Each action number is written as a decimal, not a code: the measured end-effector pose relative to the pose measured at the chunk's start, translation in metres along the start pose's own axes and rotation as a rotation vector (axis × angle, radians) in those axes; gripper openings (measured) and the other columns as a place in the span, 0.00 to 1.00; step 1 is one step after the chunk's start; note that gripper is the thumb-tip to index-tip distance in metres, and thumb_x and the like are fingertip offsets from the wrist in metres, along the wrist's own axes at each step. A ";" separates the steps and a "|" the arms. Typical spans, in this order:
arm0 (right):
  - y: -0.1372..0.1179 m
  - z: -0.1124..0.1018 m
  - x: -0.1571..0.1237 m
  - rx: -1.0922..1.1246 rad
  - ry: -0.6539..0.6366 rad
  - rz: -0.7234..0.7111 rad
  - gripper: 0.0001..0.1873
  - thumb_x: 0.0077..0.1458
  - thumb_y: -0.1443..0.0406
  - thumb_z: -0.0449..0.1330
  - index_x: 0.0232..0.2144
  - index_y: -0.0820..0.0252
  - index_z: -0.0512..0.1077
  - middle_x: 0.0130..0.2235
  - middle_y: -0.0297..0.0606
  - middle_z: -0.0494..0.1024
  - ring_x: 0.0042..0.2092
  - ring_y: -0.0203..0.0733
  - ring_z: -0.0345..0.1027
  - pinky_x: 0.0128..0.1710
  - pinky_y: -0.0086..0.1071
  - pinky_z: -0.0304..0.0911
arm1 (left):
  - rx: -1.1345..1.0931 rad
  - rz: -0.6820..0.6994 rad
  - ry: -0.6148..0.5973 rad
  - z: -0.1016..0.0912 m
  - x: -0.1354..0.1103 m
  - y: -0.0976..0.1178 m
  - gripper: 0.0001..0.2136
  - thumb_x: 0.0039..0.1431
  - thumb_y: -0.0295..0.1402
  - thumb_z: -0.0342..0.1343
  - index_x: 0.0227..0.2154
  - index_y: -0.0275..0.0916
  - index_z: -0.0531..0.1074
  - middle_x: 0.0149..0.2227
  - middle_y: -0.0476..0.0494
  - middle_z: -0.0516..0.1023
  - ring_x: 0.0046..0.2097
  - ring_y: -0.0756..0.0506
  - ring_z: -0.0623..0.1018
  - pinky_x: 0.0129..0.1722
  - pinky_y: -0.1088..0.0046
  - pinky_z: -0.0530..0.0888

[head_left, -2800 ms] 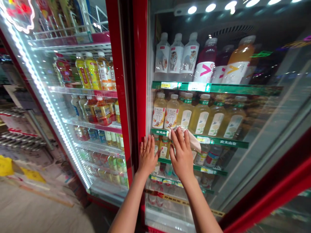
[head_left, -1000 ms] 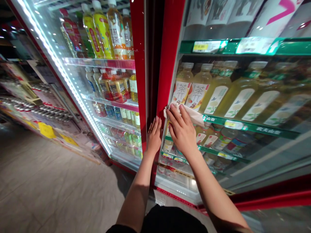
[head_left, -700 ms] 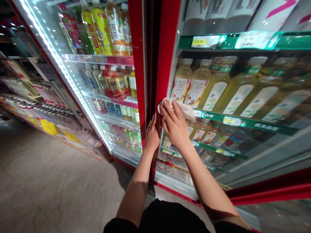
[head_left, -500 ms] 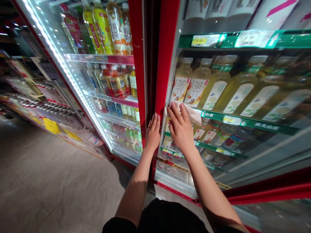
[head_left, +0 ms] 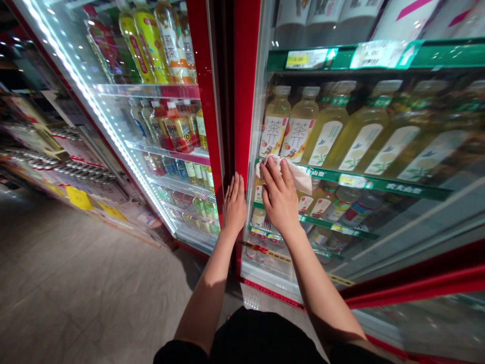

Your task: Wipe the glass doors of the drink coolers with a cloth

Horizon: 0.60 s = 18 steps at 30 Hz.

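My right hand [head_left: 281,199] presses a white cloth [head_left: 301,178] against the glass door [head_left: 382,230] of a red-framed drinks fridge. Its fingers are spread over the cloth, which sticks out to the right of the fingertips. The spot lies near the left edge of the pane, in front of a green shelf strip. Against the red door frame [head_left: 246,101] rests my left hand [head_left: 235,205], its fingers stretched out and holding nothing. Behind the glass stand tea bottles [head_left: 299,129] with white labels.
Left of the dark gap, a second lit fridge [head_left: 204,76] holds several rows of bottles. Farther left, stacked goods [head_left: 76,167] with yellow signs line the grey tiled floor [head_left: 113,283]. A red horizontal frame edge [head_left: 417,285] crosses the lower right.
The view has shifted slightly, so the fridges and bottles sit a little farther left. Both hands keep almost the same places, the right still pressing the cloth on the glass.
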State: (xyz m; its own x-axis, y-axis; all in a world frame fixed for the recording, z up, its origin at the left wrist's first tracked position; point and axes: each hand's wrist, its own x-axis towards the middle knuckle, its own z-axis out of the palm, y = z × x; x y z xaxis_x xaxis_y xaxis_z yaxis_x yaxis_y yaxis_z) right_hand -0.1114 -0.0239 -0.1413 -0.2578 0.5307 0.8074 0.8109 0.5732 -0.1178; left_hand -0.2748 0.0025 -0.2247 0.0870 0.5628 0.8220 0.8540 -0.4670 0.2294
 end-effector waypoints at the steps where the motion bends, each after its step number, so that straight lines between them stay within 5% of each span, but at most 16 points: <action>1: 0.000 -0.001 0.003 0.000 -0.004 -0.008 0.39 0.74 0.68 0.46 0.80 0.45 0.40 0.80 0.30 0.52 0.82 0.51 0.33 0.80 0.61 0.48 | 0.005 0.012 0.001 -0.001 0.000 0.003 0.38 0.75 0.20 0.38 0.80 0.48 0.27 0.81 0.41 0.46 0.80 0.41 0.49 0.78 0.52 0.60; 10: 0.013 -0.014 -0.017 -0.023 -0.020 -0.047 0.41 0.73 0.71 0.48 0.80 0.45 0.41 0.80 0.30 0.54 0.82 0.49 0.36 0.79 0.59 0.52 | 0.000 0.052 -0.059 -0.002 -0.001 0.022 0.39 0.75 0.22 0.41 0.79 0.46 0.26 0.81 0.42 0.44 0.80 0.40 0.49 0.79 0.52 0.57; 18: 0.017 -0.030 -0.004 -0.033 -0.046 -0.045 0.39 0.73 0.69 0.48 0.80 0.48 0.43 0.80 0.31 0.54 0.82 0.52 0.35 0.80 0.59 0.49 | 0.001 0.037 -0.103 0.008 -0.005 0.039 0.43 0.71 0.17 0.40 0.79 0.48 0.24 0.81 0.44 0.45 0.80 0.42 0.47 0.80 0.52 0.57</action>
State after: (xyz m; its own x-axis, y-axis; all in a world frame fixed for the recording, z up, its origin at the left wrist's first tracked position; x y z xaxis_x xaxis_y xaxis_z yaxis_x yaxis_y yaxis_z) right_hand -0.0811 -0.0345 -0.1291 -0.3179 0.5332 0.7840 0.8146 0.5767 -0.0619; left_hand -0.2375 -0.0132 -0.2235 0.1706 0.6125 0.7718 0.8497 -0.4881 0.1996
